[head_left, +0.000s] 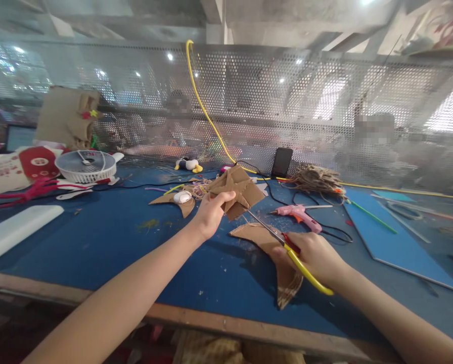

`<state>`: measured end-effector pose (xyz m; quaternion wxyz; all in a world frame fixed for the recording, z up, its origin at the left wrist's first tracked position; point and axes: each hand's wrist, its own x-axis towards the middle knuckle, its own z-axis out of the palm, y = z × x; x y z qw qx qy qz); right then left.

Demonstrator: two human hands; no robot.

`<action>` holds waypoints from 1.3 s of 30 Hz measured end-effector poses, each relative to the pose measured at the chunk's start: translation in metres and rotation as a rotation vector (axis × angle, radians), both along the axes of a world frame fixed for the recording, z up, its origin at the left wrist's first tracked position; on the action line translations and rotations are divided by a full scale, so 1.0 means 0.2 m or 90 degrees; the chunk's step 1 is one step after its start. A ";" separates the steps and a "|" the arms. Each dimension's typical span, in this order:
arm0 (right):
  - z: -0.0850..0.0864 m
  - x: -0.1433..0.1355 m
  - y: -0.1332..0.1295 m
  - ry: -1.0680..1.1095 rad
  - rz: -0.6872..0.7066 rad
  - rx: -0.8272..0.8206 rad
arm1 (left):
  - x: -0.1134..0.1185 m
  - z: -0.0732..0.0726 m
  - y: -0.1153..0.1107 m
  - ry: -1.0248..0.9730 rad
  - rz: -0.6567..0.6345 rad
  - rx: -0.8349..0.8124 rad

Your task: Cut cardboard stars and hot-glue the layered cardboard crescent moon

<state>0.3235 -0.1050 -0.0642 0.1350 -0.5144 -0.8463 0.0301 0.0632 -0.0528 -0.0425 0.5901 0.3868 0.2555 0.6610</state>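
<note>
A brown cardboard piece point(249, 191) with a star shape on its face is held up over the blue table by my left hand point(211, 215), thumb on top. My right hand point(313, 255) is closed round the handles of yellow-handled scissors point(266, 226), whose blades reach the lower edge of the cardboard. Under the scissors lies a cardboard crescent point(262, 238) with twine along its edge. Another cut cardboard shape point(186, 206) with a white round item point(182, 196) on it sits left of my left hand.
To the right lie a pink glue gun point(300, 215), a blue board point(393, 237) and a twine bundle point(313, 179). A phone point(282, 162) leans at the back. A white fan-like item point(86, 167) and a white long object point(21, 230) are left.
</note>
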 end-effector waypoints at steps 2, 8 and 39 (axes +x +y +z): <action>0.01 -0.01 -0.01 -0.012 -0.010 -0.014 | 0.01 0.00 0.00 -0.010 0.010 -0.016; 0.04 -0.03 -0.03 -0.060 -0.041 -0.001 | 0.04 -0.01 0.01 -0.035 0.015 -0.065; 0.08 0.00 0.00 -0.171 -0.113 0.000 | -0.03 0.01 0.05 -0.061 0.032 -0.129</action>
